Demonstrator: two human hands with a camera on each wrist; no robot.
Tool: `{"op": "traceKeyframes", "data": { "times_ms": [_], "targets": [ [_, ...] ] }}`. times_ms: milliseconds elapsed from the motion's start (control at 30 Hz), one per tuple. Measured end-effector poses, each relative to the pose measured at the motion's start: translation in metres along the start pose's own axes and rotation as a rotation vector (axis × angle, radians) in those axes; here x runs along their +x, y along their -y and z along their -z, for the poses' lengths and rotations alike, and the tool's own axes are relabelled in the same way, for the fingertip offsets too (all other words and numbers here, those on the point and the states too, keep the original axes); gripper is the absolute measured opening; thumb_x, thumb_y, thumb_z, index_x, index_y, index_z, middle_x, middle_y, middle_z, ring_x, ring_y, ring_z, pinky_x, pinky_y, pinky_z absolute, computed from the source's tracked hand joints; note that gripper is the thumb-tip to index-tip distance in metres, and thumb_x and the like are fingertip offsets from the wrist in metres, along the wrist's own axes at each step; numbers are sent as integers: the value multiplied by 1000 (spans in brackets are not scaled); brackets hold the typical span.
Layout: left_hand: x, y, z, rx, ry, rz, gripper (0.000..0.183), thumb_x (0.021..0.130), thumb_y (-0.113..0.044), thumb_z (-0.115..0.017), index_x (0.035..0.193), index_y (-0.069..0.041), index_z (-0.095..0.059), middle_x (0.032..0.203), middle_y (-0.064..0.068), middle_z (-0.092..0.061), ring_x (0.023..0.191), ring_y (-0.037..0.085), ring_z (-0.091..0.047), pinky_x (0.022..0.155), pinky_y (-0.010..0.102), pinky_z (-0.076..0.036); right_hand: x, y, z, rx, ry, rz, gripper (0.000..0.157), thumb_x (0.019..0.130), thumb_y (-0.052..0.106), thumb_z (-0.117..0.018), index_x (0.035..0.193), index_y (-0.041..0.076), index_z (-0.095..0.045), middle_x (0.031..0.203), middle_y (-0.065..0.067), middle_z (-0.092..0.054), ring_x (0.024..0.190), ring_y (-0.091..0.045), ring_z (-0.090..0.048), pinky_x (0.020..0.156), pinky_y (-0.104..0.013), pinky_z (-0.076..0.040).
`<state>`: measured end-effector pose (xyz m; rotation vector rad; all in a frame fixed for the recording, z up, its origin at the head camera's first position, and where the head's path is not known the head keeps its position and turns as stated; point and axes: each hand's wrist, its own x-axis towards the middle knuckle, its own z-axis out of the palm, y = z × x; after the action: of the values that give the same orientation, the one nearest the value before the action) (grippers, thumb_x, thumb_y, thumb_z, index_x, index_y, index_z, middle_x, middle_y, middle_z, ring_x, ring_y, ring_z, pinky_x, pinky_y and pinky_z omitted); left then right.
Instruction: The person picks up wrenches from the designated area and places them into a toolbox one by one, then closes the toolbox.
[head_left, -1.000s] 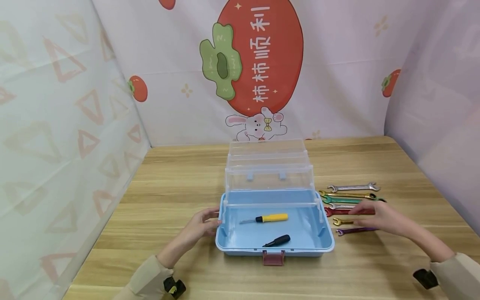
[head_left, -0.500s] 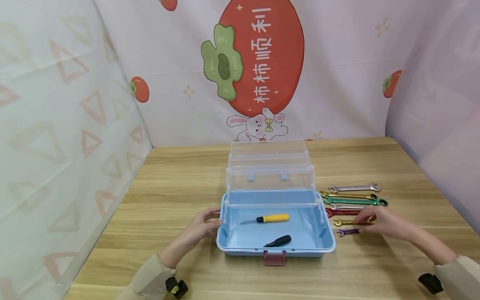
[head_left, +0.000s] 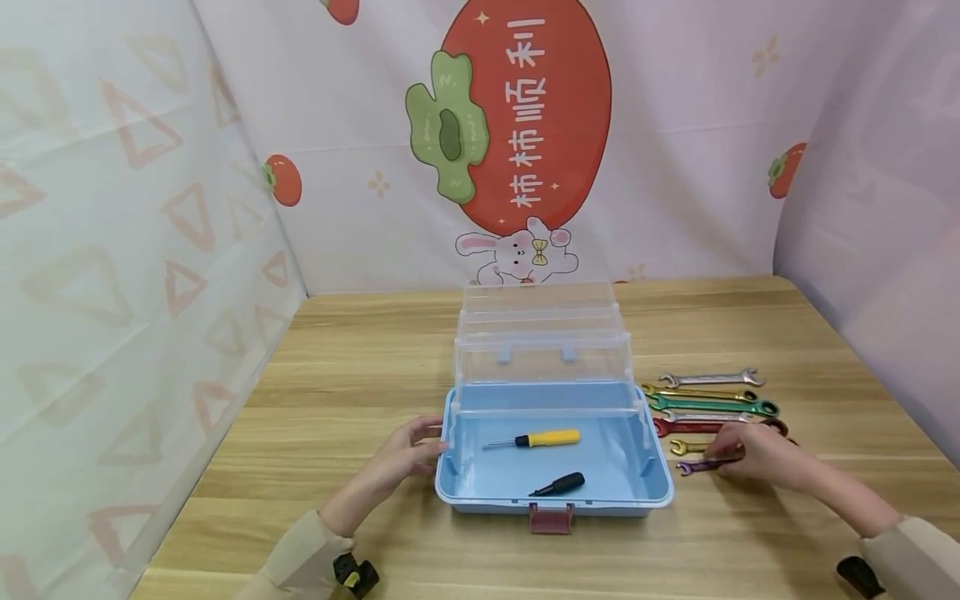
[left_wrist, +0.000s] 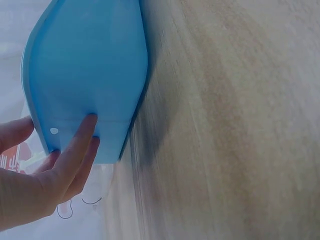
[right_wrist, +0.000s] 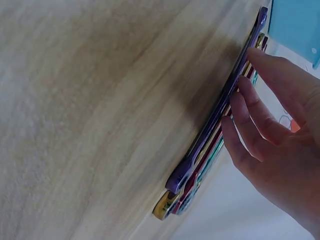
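Note:
A light blue toolbox (head_left: 517, 482) stands raised-lid on the table, holding a yellow-handled screwdriver (head_left: 553, 437) and a black-handled screwdriver (head_left: 564, 483). My left hand (head_left: 407, 454) rests at its left side: the thumb is at the rim, and fairly straight fingers (left_wrist: 75, 150) touch the outer wall. On the right, my right hand (head_left: 757, 454) is over the purple wrench (head_left: 699, 467), the front one of the row. In the right wrist view, the thumb and slightly bent fingers (right_wrist: 255, 110) come right to the edge of the purple wrench, with a gap between thumb and fingers.
Behind the purple wrench lie a small gold wrench (head_left: 684, 447), a red wrench (head_left: 678, 427), a silver wrench (head_left: 708, 417), a green wrench (head_left: 712, 405), a longer gold one and another silver one. The toolbox's clear trays (head_left: 543, 362) stand raised. A printed cloth (head_left: 675, 208) hangs behind.
My right hand has come forward from over the red and small gold wrenches, onto the purple one. More of the red and green wrenches shows now. The left hand stays at the toolbox.

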<state>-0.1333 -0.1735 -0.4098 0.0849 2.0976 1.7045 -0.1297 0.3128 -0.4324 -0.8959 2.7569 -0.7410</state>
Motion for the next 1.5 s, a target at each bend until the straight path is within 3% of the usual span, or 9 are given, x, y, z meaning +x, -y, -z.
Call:
{"op": "traceKeyframes", "data": {
  "times_ms": [500,700,900,1100,1500],
  "targets": [
    [1,2,1,-6,9,-4,54,85,-17,-58,128,6,-35,126,27,-42,101,25,-52,71,36,-51,-1,4,-3,-45,-2,-15,14,67,5,-73,77,13,-69,77,11,-57,71,0,-51,57,-23,-46],
    [2,6,2,-11,17,-10,54,84,-17,-59,127,6,-35,125,27,-42,101,26,-52,72,37,-51,-1,4,-4,0,2,-10,14,67,1,-71,76,11,-65,75,10,-58,71,0,-52,58,-24,-47],
    [4,9,2,-16,14,-14,54,84,-17,-59,126,6,-36,124,27,-42,100,24,-52,71,36,-51,4,3,1,24,80,63,18,70,-1,-68,80,10,-60,77,12,-53,69,1,-44,54,-22,-42],
    [4,8,3,-15,17,-15,54,84,-18,-59,127,6,-36,125,26,-42,101,26,-52,72,37,-51,10,1,7,55,173,19,17,73,4,-67,84,12,-58,79,12,-48,69,0,-40,54,-21,-38],
    [4,7,3,-21,22,-11,53,84,-18,-60,126,5,-37,125,26,-42,102,27,-52,73,39,-51,7,-9,6,183,136,117,14,75,5,-67,82,13,-58,73,13,-50,65,2,-42,49,-19,-38]
  ]
}}
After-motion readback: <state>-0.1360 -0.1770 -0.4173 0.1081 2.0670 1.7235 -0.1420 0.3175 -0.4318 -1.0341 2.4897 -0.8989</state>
